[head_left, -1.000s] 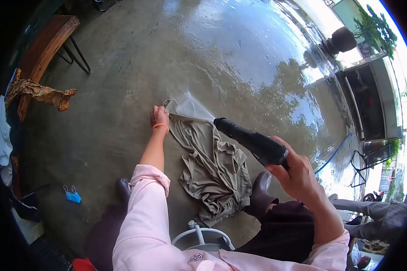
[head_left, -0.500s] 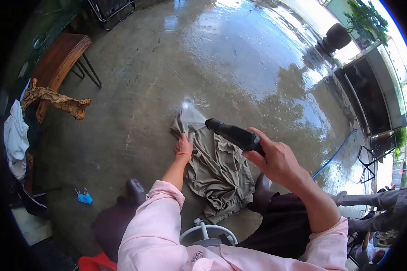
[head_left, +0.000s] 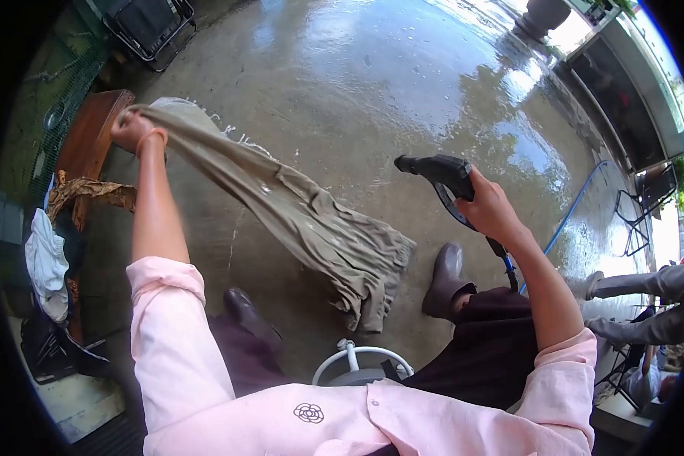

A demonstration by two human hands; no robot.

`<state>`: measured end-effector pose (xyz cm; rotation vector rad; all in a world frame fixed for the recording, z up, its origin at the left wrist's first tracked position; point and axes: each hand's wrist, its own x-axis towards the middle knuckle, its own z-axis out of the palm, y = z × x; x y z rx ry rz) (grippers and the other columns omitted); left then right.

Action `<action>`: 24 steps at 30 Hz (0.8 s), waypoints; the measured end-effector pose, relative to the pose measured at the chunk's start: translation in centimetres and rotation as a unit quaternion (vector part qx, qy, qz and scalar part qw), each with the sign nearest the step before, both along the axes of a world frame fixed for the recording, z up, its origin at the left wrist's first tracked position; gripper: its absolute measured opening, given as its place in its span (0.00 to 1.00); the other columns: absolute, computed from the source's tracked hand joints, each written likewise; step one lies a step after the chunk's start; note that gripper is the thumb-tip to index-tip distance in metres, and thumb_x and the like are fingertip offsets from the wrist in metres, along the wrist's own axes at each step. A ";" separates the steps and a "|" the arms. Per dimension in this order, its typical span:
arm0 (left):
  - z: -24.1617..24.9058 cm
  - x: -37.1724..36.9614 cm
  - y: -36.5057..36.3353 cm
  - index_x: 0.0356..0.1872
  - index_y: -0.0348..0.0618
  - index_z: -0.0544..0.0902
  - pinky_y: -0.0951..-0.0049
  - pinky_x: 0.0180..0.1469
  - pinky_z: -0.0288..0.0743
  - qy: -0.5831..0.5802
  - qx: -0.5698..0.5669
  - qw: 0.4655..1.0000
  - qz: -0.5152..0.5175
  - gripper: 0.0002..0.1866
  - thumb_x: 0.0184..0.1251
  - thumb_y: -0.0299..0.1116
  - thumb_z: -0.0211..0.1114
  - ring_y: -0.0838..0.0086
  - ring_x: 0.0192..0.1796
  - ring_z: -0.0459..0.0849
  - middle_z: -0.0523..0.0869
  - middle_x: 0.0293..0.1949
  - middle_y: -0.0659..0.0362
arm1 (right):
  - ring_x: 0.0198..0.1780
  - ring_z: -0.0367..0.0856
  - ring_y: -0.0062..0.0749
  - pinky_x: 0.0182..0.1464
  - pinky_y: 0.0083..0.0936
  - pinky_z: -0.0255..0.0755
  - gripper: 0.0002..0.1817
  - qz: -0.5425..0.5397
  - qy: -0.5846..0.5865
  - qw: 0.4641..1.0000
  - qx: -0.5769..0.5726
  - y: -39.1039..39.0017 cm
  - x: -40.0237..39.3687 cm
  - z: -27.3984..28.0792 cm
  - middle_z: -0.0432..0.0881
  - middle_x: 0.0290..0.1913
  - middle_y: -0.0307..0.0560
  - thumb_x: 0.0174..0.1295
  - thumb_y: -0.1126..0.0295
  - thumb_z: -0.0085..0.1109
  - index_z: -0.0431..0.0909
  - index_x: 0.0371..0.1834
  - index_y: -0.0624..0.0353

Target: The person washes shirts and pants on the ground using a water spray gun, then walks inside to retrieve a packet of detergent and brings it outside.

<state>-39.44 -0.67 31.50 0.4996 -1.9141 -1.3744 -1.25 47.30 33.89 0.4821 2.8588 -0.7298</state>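
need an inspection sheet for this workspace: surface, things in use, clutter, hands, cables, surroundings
Surface: floor wet, reflective in places
Job's things: olive garment stretched out, water streaks along one edge; black spray nozzle, no spray visible
Clutter: white cloth at far left
Hands: left hand grips the garment's end; right hand holds the nozzle
Cables: nothing seen; blue hose at right
Surroundings: wooden bench left; black chair behind it; another person's legs right
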 end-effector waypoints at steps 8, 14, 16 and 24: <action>-16.0 7.7 6.6 0.55 0.43 0.75 0.63 0.61 0.67 -0.143 -0.237 0.936 -0.218 0.22 0.57 0.32 0.64 0.56 0.58 0.75 0.78 0.54 0.48 | 0.39 0.81 0.58 0.40 0.48 0.74 0.29 0.025 -0.159 0.983 0.092 3.3 9.6 -16.9 0.81 0.38 0.63 0.56 0.75 0.46 0.55 0.64 0.60; -27.3 20.8 27.9 0.54 0.48 0.78 0.63 0.66 0.63 -0.238 -0.352 0.652 -0.628 0.24 0.52 0.34 0.67 0.61 0.66 0.68 0.71 0.63 0.52 | 0.56 0.73 0.54 0.54 0.42 0.69 0.39 0.080 -0.206 0.975 0.018 0.9 12.8 -16.8 0.72 0.56 0.61 0.56 0.67 0.57 0.48 0.70 0.55; -30.2 24.4 32.1 0.61 0.49 0.71 0.55 0.71 0.53 -0.274 -0.407 0.611 -0.621 0.31 0.52 0.37 0.68 0.64 0.72 0.57 0.63 0.69 0.54 | 0.71 0.55 0.47 0.69 0.40 0.53 0.47 0.073 -0.159 0.985 -0.003 -0.1 12.1 -15.9 0.56 0.70 0.54 0.52 0.62 0.65 0.47 0.73 0.51; -27.5 26.3 28.6 0.43 0.46 0.71 0.52 0.54 0.67 -0.345 -0.361 0.585 -0.640 0.17 0.56 0.39 0.65 0.52 0.54 0.76 0.83 0.41 0.52 | 0.68 0.59 0.49 0.68 0.39 0.55 0.45 0.171 -0.021 0.983 -0.068 -3.5 5.5 -18.7 0.60 0.67 0.55 0.50 0.68 0.66 0.50 0.72 0.52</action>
